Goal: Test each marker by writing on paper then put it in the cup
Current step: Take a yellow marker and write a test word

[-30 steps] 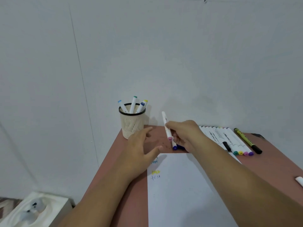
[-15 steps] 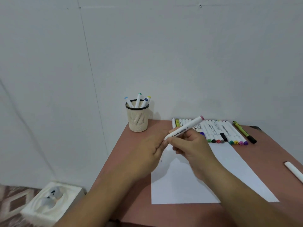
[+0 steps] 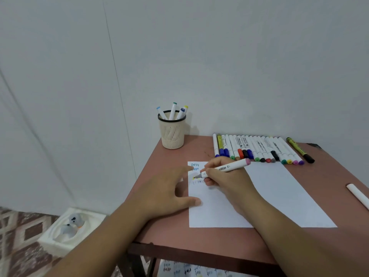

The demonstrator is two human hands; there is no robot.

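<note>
The right hand (image 3: 225, 178) grips a white marker (image 3: 223, 168) with a pink end cap, its grey tip touching the upper left corner of the paper (image 3: 279, 196) beside small written words. The left hand (image 3: 165, 192) lies flat, fingers relaxed, thumb on the paper's left edge. The mesh cup (image 3: 172, 134) holds four markers at the tabletop's (image 3: 199, 236) far corner; a row of markers (image 3: 257, 148) lies beyond the paper.

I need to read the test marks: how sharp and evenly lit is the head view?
Head view: soft, even light with no glare; the left hand is motion-blurred; faint marks on the paper near the marker are barely legible; the wide lens bends the wall seams.
</note>
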